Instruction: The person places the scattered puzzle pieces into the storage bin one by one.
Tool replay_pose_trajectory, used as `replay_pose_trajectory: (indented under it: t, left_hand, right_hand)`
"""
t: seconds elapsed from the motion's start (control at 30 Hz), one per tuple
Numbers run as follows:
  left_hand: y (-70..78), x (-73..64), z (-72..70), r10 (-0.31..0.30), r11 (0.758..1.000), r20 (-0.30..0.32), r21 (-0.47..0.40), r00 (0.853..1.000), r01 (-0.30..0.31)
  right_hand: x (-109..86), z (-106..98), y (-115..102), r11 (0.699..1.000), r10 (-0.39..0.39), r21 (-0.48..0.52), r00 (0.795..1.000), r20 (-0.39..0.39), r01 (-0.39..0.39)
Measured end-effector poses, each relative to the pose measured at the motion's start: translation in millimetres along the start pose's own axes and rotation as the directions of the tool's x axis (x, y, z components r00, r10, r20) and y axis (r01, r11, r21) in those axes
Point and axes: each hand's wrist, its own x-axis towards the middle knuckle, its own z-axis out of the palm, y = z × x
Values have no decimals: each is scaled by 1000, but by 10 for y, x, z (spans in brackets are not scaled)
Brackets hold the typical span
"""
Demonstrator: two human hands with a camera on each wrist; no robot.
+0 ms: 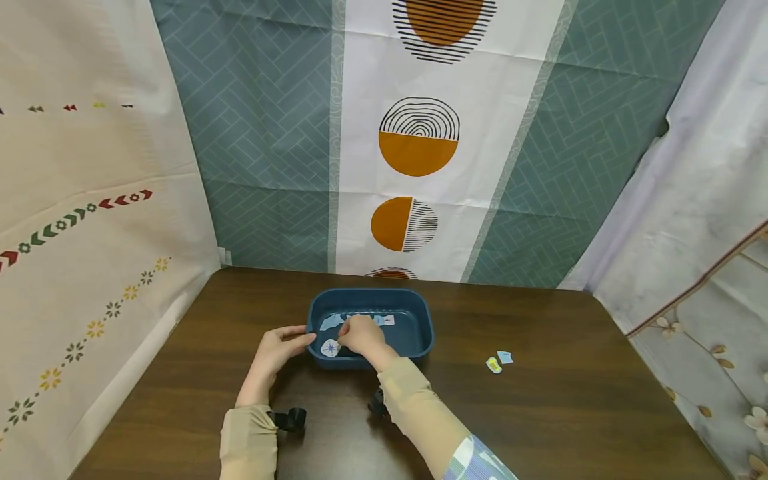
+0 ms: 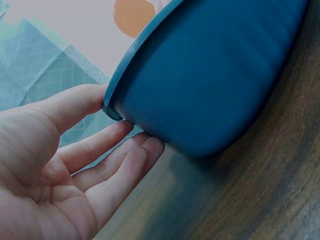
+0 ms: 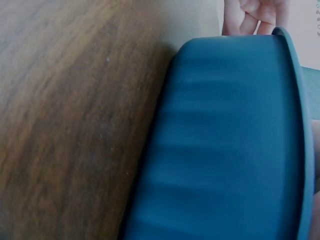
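Note:
A dark blue plastic tub (image 1: 423,330) stands on the table. My left hand (image 1: 279,350) grips its left end, the thumb at the rim and the other fingers against the outer wall (image 2: 200,85). My right hand (image 1: 362,335) reaches over the near side into the tub, fingers bent down toward the floor. Right by its fingertips lies a round white cutout with a blue compass star (image 1: 330,348). Behind that hand, light blue cutouts (image 1: 331,322) and a small white piece (image 1: 389,320) lie in a row. I cannot tell whether the right fingertips pinch anything.
To the right of the tub, a yellow cutout (image 1: 494,365) and a light blue cutout (image 1: 505,357) lie on the brown wooden table (image 1: 570,400). Patterned cloths hang behind and along both sides. A black wrist camera (image 1: 291,419) sits on the left wrist.

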Motion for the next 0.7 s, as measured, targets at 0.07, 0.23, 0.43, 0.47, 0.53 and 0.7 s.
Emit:
replay_pose_trajectory:
  t: [0.07, 0.23, 0.43, 0.47, 0.53, 0.7]
  left_hand:
    - [2, 3, -1, -4, 1000, 0, -2, 1000, 4]
    - [5, -1, -3, -14, 1000, -4, -5, 1000, 14]
    - [12, -15, -6, -13, 1000, 1, -1, 1000, 13]
    - [15, -19, -6, -14, 1000, 3, 3, 1000, 14]
    - [17, -16, -6, -13, 1000, 6, 6, 1000, 13]
    - [4, 3, -11, -23, 1000, 0, 8, 1000, 23]
  right_hand:
    - [-17, -25, 7, 1000, -9, 8, 1000, -7, 9]
    - [-58, -93, 31, 999, -42, 11, 998, -40, 43]
    - [-147, -223, 74, 996, -75, 52, 995, -69, 79]
    - [-166, -251, 84, 995, -79, 56, 994, -72, 83]
    - [-201, -308, 107, 994, -87, 62, 993, -81, 92]
    - [-275, -458, 162, 994, -82, 61, 990, -116, 90]
